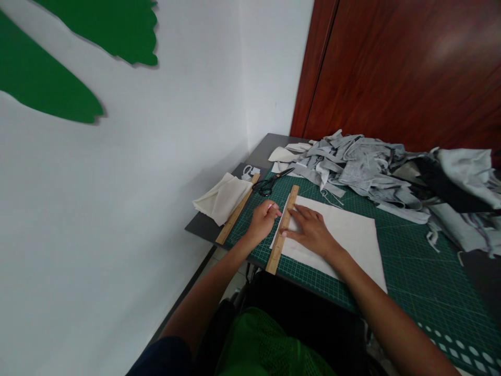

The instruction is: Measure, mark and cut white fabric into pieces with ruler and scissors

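Note:
A rectangular piece of white fabric (344, 230) lies flat on the green cutting mat (415, 266). Across its left side rests a wooden ruler (277, 249), leaving a narrow strip of fabric showing beyond it. My right hand (313, 232) is spread out, its fingertips pressing the ruler's right edge and the fabric. Just left of the ruler, my left hand (261, 222) is closed in a pinch around a small pink thing (270, 207), mostly hidden by the fingers; its exact kind is too small to make out.
Black-handled scissors (270, 185) lie beyond my left hand. A second wooden ruler (235, 216) and folded cream fabric (224, 199) sit at the table's left. Grey fabric scraps (352, 162) pile along the back, before a reddish-brown wooden panel (407, 68). A white wall (164, 156) borders the left.

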`<act>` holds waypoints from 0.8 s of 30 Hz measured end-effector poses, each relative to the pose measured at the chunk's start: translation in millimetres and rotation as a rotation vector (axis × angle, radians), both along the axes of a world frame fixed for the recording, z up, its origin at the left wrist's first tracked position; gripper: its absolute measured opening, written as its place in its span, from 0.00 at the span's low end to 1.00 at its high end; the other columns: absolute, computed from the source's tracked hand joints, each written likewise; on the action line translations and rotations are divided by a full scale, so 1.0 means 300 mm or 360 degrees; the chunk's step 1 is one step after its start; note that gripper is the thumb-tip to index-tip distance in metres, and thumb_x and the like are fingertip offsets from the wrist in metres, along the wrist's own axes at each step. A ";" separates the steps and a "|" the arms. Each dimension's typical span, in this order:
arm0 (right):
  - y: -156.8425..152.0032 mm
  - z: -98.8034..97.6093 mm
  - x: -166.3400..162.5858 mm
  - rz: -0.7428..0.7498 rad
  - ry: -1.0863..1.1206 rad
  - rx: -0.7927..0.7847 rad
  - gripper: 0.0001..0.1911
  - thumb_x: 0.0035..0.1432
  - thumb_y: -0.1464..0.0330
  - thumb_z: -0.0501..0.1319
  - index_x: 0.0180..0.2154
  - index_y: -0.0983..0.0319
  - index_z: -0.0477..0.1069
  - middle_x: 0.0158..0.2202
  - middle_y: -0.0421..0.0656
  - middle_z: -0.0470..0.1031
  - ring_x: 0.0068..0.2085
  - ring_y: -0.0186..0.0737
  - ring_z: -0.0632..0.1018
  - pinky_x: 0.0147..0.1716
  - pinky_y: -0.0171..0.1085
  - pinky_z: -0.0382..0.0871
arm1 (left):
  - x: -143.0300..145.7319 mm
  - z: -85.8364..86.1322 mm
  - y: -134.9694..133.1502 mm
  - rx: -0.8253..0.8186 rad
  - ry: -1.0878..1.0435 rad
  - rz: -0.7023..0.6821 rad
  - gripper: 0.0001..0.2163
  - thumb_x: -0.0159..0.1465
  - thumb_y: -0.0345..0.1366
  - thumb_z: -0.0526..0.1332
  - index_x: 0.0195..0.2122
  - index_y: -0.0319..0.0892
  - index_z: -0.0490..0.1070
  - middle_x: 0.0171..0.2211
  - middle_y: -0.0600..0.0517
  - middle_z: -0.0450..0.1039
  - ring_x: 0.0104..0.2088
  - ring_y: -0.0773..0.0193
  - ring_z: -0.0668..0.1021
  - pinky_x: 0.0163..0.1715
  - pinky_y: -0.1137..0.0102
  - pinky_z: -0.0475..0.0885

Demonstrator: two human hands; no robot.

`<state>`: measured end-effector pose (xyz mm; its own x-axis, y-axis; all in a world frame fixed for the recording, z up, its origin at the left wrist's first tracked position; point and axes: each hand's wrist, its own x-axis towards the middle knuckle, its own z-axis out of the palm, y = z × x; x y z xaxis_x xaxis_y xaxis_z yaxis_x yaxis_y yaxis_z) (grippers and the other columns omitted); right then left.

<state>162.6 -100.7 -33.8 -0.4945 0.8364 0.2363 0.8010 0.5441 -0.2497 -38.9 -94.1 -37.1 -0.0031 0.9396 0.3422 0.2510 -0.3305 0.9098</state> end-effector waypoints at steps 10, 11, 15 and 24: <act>-0.004 0.004 -0.003 -0.0010 -0.0010 0.0005 0.42 0.64 0.40 0.55 0.68 0.61 0.64 0.69 0.58 0.64 0.68 0.62 0.65 0.62 0.59 0.58 | -0.007 0.002 0.012 -0.0069 -0.0247 0.0129 0.13 0.71 0.46 0.54 0.34 0.44 0.68 0.30 0.52 0.78 0.28 0.66 0.77 0.31 0.71 0.72; -0.003 0.003 -0.003 -0.0012 -0.0011 0.0005 0.42 0.64 0.40 0.55 0.68 0.60 0.64 0.70 0.58 0.64 0.68 0.62 0.65 0.62 0.59 0.58 | -0.007 0.003 0.010 -0.0072 -0.0242 0.0132 0.13 0.71 0.45 0.54 0.34 0.44 0.68 0.30 0.52 0.78 0.28 0.66 0.77 0.31 0.71 0.72; -0.002 0.000 -0.003 -0.0014 -0.0020 0.0022 0.41 0.64 0.41 0.56 0.68 0.59 0.63 0.70 0.57 0.63 0.68 0.61 0.65 0.63 0.58 0.58 | -0.004 0.004 0.006 -0.0073 -0.0178 0.0137 0.12 0.70 0.44 0.54 0.33 0.44 0.68 0.30 0.53 0.78 0.28 0.66 0.77 0.31 0.71 0.72; 0.000 -0.007 -0.007 -0.0022 -0.0047 0.0016 0.42 0.64 0.40 0.55 0.68 0.59 0.63 0.70 0.58 0.63 0.69 0.62 0.64 0.63 0.59 0.57 | -0.001 -0.004 0.011 -0.0085 -0.0149 0.0169 0.12 0.71 0.43 0.53 0.33 0.44 0.68 0.30 0.53 0.78 0.29 0.66 0.77 0.31 0.72 0.72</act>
